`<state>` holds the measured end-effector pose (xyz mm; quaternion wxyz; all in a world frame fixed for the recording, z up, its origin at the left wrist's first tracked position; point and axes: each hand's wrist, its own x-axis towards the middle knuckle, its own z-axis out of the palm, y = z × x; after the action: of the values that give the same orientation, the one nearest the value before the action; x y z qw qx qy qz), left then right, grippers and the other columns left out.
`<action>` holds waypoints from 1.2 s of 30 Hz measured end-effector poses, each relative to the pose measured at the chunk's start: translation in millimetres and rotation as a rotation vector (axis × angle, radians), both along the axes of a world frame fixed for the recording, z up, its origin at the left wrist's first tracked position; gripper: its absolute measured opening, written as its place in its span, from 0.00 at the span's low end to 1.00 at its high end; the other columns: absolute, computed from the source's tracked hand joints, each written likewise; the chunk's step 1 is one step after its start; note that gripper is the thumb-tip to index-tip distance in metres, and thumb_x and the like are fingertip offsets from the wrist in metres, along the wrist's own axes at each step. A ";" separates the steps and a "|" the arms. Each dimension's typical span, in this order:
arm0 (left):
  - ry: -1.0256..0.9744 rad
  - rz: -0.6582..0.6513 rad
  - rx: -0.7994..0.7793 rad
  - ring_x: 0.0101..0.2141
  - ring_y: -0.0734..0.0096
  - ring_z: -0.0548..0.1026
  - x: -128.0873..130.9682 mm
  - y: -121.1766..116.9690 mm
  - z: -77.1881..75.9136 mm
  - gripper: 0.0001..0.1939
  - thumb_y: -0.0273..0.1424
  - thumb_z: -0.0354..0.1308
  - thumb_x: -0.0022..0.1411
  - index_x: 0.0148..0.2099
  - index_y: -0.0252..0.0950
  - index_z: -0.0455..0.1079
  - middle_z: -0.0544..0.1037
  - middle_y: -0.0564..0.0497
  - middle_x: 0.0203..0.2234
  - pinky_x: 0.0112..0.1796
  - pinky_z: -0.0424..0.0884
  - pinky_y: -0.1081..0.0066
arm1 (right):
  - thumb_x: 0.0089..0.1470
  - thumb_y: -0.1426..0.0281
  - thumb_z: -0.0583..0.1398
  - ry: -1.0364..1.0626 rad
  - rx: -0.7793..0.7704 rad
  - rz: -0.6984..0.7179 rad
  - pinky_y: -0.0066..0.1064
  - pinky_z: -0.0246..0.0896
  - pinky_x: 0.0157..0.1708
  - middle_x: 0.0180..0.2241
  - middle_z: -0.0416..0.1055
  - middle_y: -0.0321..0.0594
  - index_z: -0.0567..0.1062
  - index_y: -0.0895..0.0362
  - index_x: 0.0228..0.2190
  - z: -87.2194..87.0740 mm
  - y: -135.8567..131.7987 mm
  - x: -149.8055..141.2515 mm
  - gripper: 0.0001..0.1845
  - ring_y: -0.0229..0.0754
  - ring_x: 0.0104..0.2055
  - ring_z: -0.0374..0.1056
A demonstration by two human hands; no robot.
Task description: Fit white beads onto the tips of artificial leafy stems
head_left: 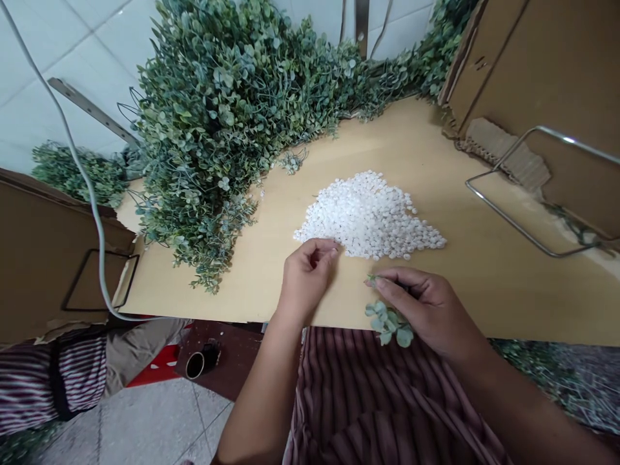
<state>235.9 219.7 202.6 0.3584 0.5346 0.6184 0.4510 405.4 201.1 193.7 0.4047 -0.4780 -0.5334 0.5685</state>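
A pile of small white bead-like pieces (pixel 363 216) lies on the tan tabletop (pixel 484 297). At the pile's near left edge is my left hand (pixel 307 274), thumb and forefinger pinched together; what they hold, if anything, is too small to make out. Just in front of the pile, my right hand (pixel 421 300) pinches an artificial leaf sprig (pixel 390 323). The sprig's green stem tip shows at the fingertips, while its round grey-green leaves hang below, over the table's front edge.
A large heap of artificial greenery (pixel 217 116) fills the back left, with a small loose sprig (pixel 290 163) beside it. Cardboard (pixel 547 97) and a bent metal frame (pixel 513 239) stand at the right. A white cable (pixel 82 165) hangs at left, near another person's striped sleeve (pixel 82 371).
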 end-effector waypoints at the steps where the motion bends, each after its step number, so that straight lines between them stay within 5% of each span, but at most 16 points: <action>1: -0.143 -0.014 -0.026 0.26 0.77 0.71 1.2 -4.1 2.0 0.03 0.28 0.60 0.54 0.32 0.34 0.73 0.77 0.51 0.27 0.32 0.68 0.75 | 0.46 0.59 0.61 -0.017 0.023 0.006 0.14 0.60 0.23 0.22 0.71 0.38 0.77 0.62 0.25 0.1 -0.2 -1.1 0.17 0.27 0.24 0.64; 5: -0.499 -0.120 -0.158 0.24 0.78 0.71 6.7 -19.0 5.4 0.08 0.29 0.67 0.47 0.33 0.34 0.77 0.78 0.51 0.24 0.30 0.70 0.75 | 0.49 0.61 0.58 -0.063 0.104 0.011 0.13 0.61 0.24 0.24 0.73 0.37 0.78 0.60 0.27 -0.5 -1.2 -6.3 0.15 0.27 0.25 0.65; 9: -0.605 -0.120 -0.212 0.25 0.77 0.73 7.9 -25.0 0.1 0.11 0.31 0.70 0.45 0.34 0.36 0.79 0.79 0.50 0.25 0.33 0.72 0.73 | 0.50 0.64 0.58 -0.087 0.211 -0.001 0.16 0.65 0.29 0.26 0.75 0.37 0.78 0.60 0.27 -2.5 -2.6 -11.9 0.13 0.29 0.28 0.70; 19: -0.665 -0.101 -0.215 0.25 0.78 0.75 8.9 -24.9 -1.1 0.09 0.32 0.71 0.42 0.29 0.37 0.79 0.79 0.52 0.23 0.32 0.72 0.77 | 0.52 0.70 0.56 -0.345 0.597 -0.110 0.16 0.63 0.28 0.24 0.74 0.37 0.76 0.60 0.26 -6.6 -5.8 -16.6 0.09 0.27 0.25 0.68; 36: -0.621 -0.090 -0.237 0.25 0.78 0.75 10.7 -25.2 -0.7 0.06 0.27 0.70 0.44 0.28 0.36 0.79 0.79 0.52 0.22 0.32 0.72 0.77 | 0.51 0.72 0.56 -0.406 0.639 -0.157 0.16 0.59 0.26 0.21 0.71 0.35 0.74 0.60 0.22 -8.4 -7.9 -17.8 0.10 0.26 0.22 0.64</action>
<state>246.6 194.5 201.9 0.6088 0.3529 0.5035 0.5013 387.5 193.2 185.4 0.4620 -0.4700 -0.7146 0.2347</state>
